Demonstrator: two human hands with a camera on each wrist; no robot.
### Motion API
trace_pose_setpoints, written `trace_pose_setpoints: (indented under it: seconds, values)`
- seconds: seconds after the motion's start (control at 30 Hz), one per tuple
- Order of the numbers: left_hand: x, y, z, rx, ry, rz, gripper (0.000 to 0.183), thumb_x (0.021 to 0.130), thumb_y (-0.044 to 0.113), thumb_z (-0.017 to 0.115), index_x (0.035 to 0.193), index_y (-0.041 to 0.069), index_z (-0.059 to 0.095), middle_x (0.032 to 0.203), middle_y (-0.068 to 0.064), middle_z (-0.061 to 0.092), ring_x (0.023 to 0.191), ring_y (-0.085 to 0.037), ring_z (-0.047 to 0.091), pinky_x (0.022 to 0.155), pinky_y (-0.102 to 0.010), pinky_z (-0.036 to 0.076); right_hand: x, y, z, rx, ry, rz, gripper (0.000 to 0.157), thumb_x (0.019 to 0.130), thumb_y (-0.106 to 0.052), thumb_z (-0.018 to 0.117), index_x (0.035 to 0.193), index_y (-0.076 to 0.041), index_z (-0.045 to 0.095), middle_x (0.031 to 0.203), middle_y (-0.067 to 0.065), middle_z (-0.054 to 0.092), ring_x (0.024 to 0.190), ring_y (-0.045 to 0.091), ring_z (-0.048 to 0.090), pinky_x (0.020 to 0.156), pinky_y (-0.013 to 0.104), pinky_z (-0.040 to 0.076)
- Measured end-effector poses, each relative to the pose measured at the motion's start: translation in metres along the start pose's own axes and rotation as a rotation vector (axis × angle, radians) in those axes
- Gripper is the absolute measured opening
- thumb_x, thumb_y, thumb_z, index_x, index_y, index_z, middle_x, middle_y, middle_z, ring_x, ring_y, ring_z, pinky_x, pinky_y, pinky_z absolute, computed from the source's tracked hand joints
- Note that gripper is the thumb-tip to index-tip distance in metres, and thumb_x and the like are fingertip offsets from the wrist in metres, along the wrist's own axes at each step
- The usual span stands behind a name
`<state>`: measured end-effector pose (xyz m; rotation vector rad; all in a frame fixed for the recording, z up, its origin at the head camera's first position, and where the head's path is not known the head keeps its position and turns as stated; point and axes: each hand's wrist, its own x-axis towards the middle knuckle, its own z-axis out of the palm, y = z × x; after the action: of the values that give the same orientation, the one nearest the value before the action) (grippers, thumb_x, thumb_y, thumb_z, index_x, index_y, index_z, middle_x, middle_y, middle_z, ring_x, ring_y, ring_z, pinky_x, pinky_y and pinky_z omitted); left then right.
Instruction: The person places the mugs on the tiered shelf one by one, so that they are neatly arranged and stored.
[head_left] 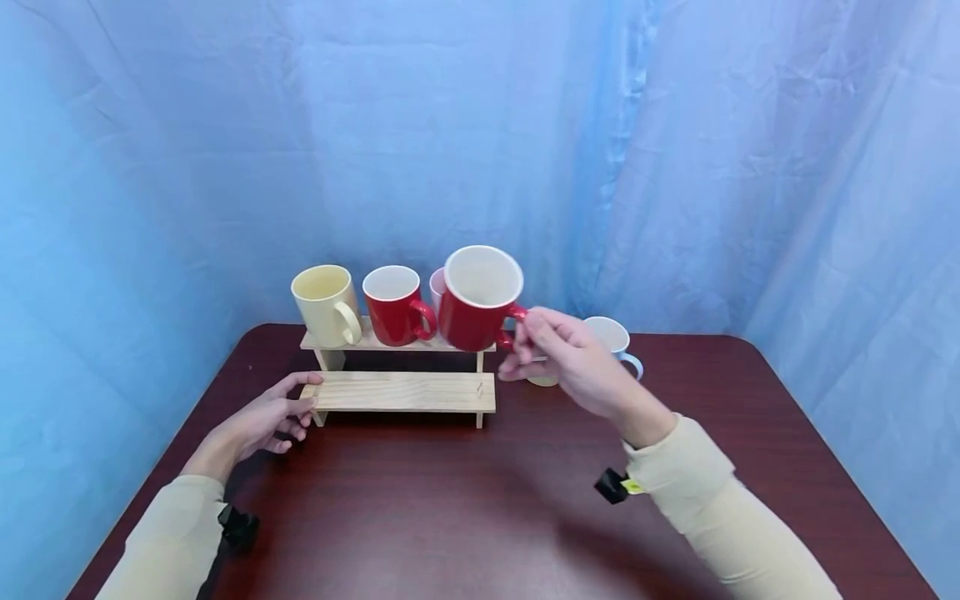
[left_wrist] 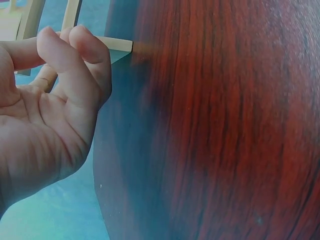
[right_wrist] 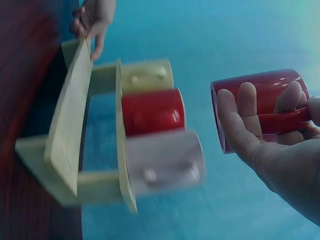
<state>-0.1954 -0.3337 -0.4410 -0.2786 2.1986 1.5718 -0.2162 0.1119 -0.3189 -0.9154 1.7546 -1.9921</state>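
Observation:
My right hand (head_left: 573, 362) holds a red mug (head_left: 471, 325) with a white inside by its handle, raised in front of the rack's upper right end. In the right wrist view, fingers curl round that handle. My left hand (head_left: 266, 421) pinches the left end of the lower board of a two-step wooden rack (head_left: 405, 392). On the upper step stand a pale yellow mug (head_left: 327, 308), a second red mug (head_left: 392, 312) and a pale pink mug (right_wrist: 165, 162). From the head, the held mug hides most of the pink one.
Behind my right hand stands a light blue mug (head_left: 609, 335) with a white inside. A pale yellow base (head_left: 543, 381) shows under that hand, the rest hidden. The dark red wooden table (head_left: 420, 500) reaches back to a blue curtain (head_left: 450, 125).

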Motion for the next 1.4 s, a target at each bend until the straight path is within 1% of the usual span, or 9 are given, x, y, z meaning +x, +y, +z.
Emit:
trace_pose_setpoints:
  seconds: [0.13,0.3,0.5,0.6,0.8,0.93,1.07,1.17,1.4]
  values:
    - [0.008,0.005,0.005,-0.001,-0.012,0.014,0.047,0.106,0.025,0.049,0.149,0.023,0.030,0.090,-0.009,0.052,0.071,-0.023,0.057,0.054,-0.030,0.048,0.016,0.009,0.020,0.031,-0.038,0.055,0.028,0.108,-0.025,0.050,0.099,0.001,0.053,0.083,0.015,0.050,0.088,0.032,0.069,0.088,0.051,0.056]
    - [0.018,0.009,0.011,0.000,-0.019,0.033,0.048,0.106,0.024,0.050,0.150,0.023,0.031,0.089,-0.008,0.052,0.071,-0.023,0.056,0.054,-0.030,0.048,0.031,0.029,0.037,0.027,-0.082,0.110,0.029,0.107,-0.026,0.052,0.099,0.002,0.054,0.085,0.014,0.055,0.086,0.028,0.071,0.087,0.052,0.056]
    - [0.020,0.008,0.008,0.002,-0.016,0.028,0.048,0.105,0.024,0.052,0.149,0.022,0.032,0.090,-0.009,0.054,0.071,-0.023,0.057,0.056,-0.032,0.051,0.050,0.056,0.058,0.023,-0.148,0.171,0.025,0.108,-0.017,0.049,0.103,0.007,0.052,0.085,0.013,0.057,0.083,0.028,0.070,0.085,0.050,0.057]
    - [0.020,0.008,0.005,0.025,-0.010,0.048,0.050,0.104,0.025,0.055,0.149,0.021,0.035,0.094,-0.011,0.055,0.073,-0.024,0.057,0.058,-0.034,0.052,0.060,0.070,0.068,0.040,-0.157,0.191,0.026,0.109,-0.017,0.048,0.104,0.008,0.051,0.083,0.013,0.056,0.082,0.027,0.069,0.084,0.050,0.058]
    - [0.023,0.007,0.000,0.049,-0.034,0.090,0.054,0.102,0.031,0.060,0.149,0.018,0.035,0.111,-0.019,0.056,0.083,-0.028,0.058,0.065,-0.039,0.055,0.075,0.098,0.084,0.029,-0.128,0.250,0.027,0.108,-0.022,0.050,0.102,0.004,0.053,0.083,0.013,0.056,0.083,0.028,0.069,0.082,0.046,0.059]
    - [0.025,0.002,0.000,0.011,-0.055,0.094,0.051,0.103,0.028,0.057,0.147,0.015,0.034,0.113,-0.020,0.056,0.084,-0.027,0.059,0.065,-0.038,0.055,0.082,0.115,0.096,0.052,-0.107,0.280,0.028,0.108,-0.024,0.051,0.102,0.003,0.055,0.081,0.013,0.057,0.082,0.027,0.069,0.081,0.045,0.059]
    - [0.025,-0.002,-0.002,-0.003,-0.041,0.099,0.049,0.103,0.025,0.055,0.146,0.013,0.035,0.115,-0.020,0.056,0.084,-0.027,0.060,0.066,-0.038,0.056,0.089,0.126,0.104,0.055,-0.089,0.288,0.027,0.108,-0.026,0.051,0.100,-0.001,0.056,0.081,0.012,0.057,0.080,0.024,0.069,0.080,0.045,0.059]
    - [0.025,-0.002,-0.003,-0.007,-0.022,0.101,0.050,0.102,0.024,0.057,0.146,0.012,0.036,0.116,-0.021,0.058,0.084,-0.027,0.062,0.069,-0.039,0.057,0.093,0.132,0.107,0.051,-0.058,0.297,0.025,0.107,-0.026,0.052,0.099,-0.003,0.057,0.081,0.011,0.058,0.082,0.027,0.068,0.079,0.043,0.060]
    - [0.024,-0.004,-0.001,-0.043,-0.004,0.090,0.052,0.102,0.023,0.058,0.147,0.011,0.035,0.111,-0.017,0.060,0.084,-0.026,0.062,0.069,-0.038,0.057,0.100,0.147,0.110,0.068,-0.003,0.317,0.026,0.108,-0.027,0.052,0.100,-0.002,0.056,0.082,0.010,0.057,0.087,0.040,0.065,0.077,0.044,0.060]
